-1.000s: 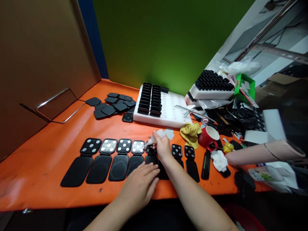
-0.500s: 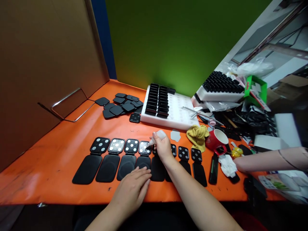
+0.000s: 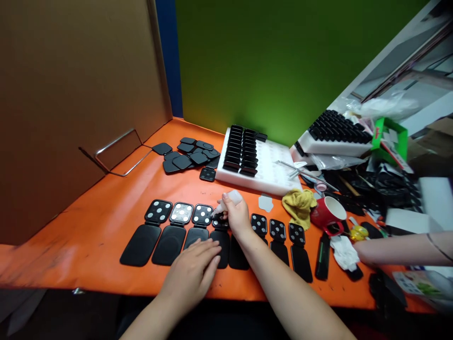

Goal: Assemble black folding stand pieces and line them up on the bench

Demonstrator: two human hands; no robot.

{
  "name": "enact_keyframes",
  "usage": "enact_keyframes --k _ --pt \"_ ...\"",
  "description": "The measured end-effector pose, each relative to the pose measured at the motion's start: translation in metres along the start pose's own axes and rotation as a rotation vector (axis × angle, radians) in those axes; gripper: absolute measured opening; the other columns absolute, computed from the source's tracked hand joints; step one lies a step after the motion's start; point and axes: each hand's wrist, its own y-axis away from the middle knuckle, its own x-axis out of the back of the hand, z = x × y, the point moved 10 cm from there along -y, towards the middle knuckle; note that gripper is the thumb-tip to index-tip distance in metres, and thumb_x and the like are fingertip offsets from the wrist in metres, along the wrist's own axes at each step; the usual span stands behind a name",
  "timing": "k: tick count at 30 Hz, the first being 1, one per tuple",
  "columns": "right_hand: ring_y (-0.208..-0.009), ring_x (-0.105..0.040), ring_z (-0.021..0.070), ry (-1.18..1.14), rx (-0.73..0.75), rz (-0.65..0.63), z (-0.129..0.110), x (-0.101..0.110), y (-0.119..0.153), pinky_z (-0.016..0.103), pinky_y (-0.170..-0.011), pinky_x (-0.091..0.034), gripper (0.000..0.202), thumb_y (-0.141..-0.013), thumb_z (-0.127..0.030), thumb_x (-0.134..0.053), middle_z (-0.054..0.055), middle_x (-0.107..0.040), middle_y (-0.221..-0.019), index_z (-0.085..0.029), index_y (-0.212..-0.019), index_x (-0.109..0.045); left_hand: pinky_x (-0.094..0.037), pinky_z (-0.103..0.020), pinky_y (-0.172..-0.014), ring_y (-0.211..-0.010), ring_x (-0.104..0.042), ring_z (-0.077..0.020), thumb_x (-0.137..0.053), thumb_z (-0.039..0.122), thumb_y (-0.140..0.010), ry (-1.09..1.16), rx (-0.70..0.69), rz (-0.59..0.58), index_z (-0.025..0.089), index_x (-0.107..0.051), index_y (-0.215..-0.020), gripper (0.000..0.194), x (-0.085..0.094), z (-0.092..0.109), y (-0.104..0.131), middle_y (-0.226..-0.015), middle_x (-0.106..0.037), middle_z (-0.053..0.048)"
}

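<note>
My right hand (image 3: 236,216) is closed around a small white squeeze bottle (image 3: 233,197). Its thin nozzle points down and left, at the left edge of the fourth dotted square from the left, which is partly covered by the hand. Whether the tip touches is too small to tell. My left hand (image 3: 194,264) lies flat, fingers stretched out, over the lower black pads of the third and fourth pieces. These hinged black pieces stand in a row; each has a square with round dots (image 3: 158,211) above a larger plain pad (image 3: 140,245).
Behind are a pile of black pads (image 3: 182,162) and a white foam tray (image 3: 269,165) with black pieces in slots. To the right lie a yellow cloth (image 3: 299,203), a red mug (image 3: 325,215), a crumpled tissue (image 3: 343,252) and clutter. A bent metal frame (image 3: 122,153) stands left.
The view has shifted, so the table appears further right. Against the row, the bottle's nozzle has moved slightly left across the fourth square, and my left hand also sits a little further left.
</note>
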Motion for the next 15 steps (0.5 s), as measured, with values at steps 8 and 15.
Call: enact_keyframes --k 8,15 --pt "-0.055 -0.057 0.0146 0.167 0.162 -0.033 -0.014 -0.021 0.006 0.023 -0.048 -0.042 0.030 -0.077 -0.049 -0.053 0.001 -0.065 -0.064 -0.019 -0.074 -0.057 -0.048 -0.039 -0.090 -0.097 -0.062 -0.0195 -0.046 0.019 -0.082 -0.043 0.022 0.073 0.019 -0.063 -0.100 0.025 0.005 -0.020 0.009 -0.103 -0.068 -0.005" --pt "-0.048 -0.057 0.0150 0.032 0.058 -0.037 -0.008 -0.031 -0.006 0.022 -0.041 -0.040 0.033 -0.076 -0.052 -0.052 0.001 -0.064 -0.059 -0.019 -0.081 -0.055 -0.048 -0.039 -0.090 -0.096 -0.062 -0.0194 -0.046 0.018 -0.081 -0.001 0.049 0.092 0.019 -0.064 -0.098 0.024 0.007 -0.022 0.008 -0.101 -0.069 -0.005"
